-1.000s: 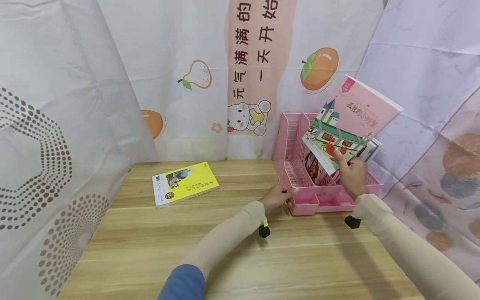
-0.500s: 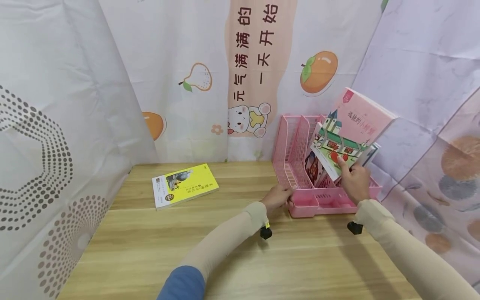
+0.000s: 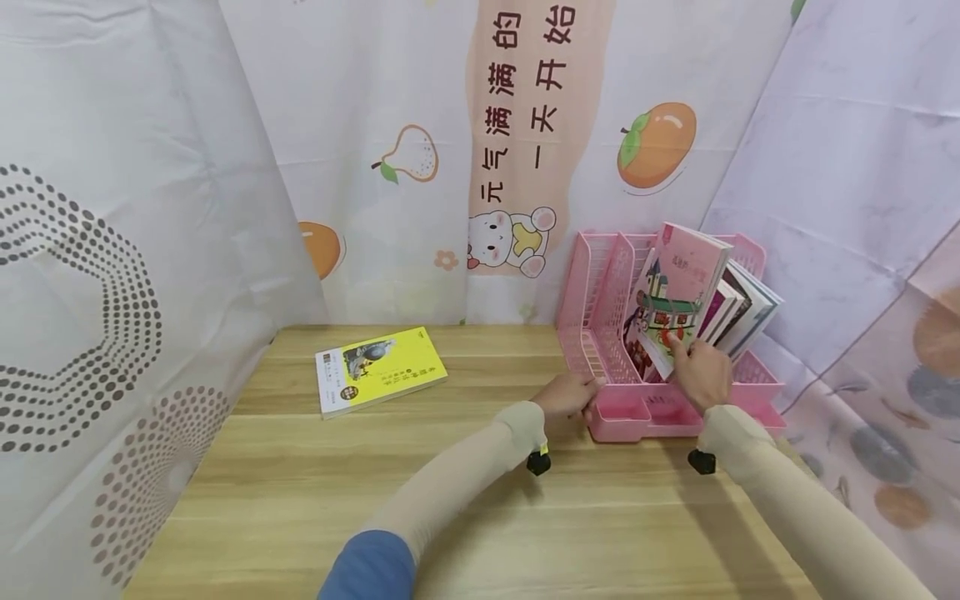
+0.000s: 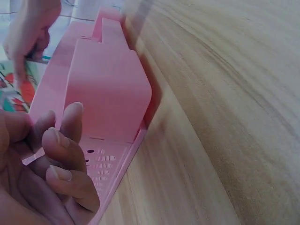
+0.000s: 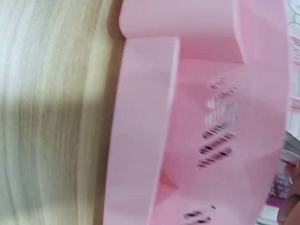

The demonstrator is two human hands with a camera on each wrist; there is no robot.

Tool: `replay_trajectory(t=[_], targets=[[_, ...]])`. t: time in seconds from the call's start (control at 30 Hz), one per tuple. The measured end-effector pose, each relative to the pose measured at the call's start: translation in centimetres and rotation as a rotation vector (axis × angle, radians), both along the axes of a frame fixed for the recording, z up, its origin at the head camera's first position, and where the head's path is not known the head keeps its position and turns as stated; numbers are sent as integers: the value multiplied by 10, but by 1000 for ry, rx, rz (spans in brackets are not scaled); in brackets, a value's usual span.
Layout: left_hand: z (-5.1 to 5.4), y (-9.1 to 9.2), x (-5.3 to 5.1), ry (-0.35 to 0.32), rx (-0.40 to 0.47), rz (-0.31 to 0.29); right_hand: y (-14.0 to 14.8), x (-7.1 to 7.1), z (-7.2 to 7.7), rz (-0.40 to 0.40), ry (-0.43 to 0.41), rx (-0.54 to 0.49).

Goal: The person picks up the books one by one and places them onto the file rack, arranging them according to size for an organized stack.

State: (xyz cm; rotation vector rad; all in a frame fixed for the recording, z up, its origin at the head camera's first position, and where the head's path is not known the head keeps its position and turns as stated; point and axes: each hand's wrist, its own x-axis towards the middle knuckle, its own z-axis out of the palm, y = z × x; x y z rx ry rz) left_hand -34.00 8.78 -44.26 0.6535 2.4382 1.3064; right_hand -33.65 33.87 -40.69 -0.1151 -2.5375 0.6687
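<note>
At the rack's front left corner, my left hand (image 3: 567, 396) grips the pink plastic book rack (image 3: 618, 429). In the left wrist view, the fingers (image 4: 70, 154) are curled beside its wall. My right hand (image 3: 702, 373) holds a pink picture book (image 3: 678, 279) by its lower right edge, the thumb on the cover. That book stands tilted inside the rack, to the left of several other books (image 3: 738, 312). Only some fingertips (image 5: 291, 197) show at the edge of the right wrist view. The fingers behind the cover are hidden in the head view.
A yellow and white book (image 3: 382, 369) lies flat on the wooden table (image 3: 360, 475), left of the rack. Small compartments (image 5: 206, 126) line the rack's front. Printed curtains (image 3: 405, 250) hang behind and at both sides.
My right hand has lowered the pink picture book into the rack, and the book has turned more upright. My left hand stays on the rack's corner. The head view has shifted slightly.
</note>
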Motion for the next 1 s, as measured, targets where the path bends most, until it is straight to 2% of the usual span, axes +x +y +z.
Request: replay_trajectory(t=[0.23, 0.33, 0.47, 0.6, 0.77, 0.87, 1.0], targets=[[7, 2, 5, 17, -41, -6, -3, -9, -7, -22, -129, 37], [8, 1, 7, 42, -81, 12, -5, -15, -6, -23, -184, 37], [9, -1, 6, 52, -92, 23, -8, -22, 0, -15, -252, 34], [6, -1, 4, 35, -65, 34, -8, -24, 6, 21, -297, 12], [7, -2, 4, -4, -24, 48, -8, -24, 9, 56, -316, -15], [8, -2, 5, -20, -10, 45, -6, -25, 10, 86, -323, 5], [8, -2, 5, -31, 1, 31, -5, -27, 11, 87, -367, 14]])
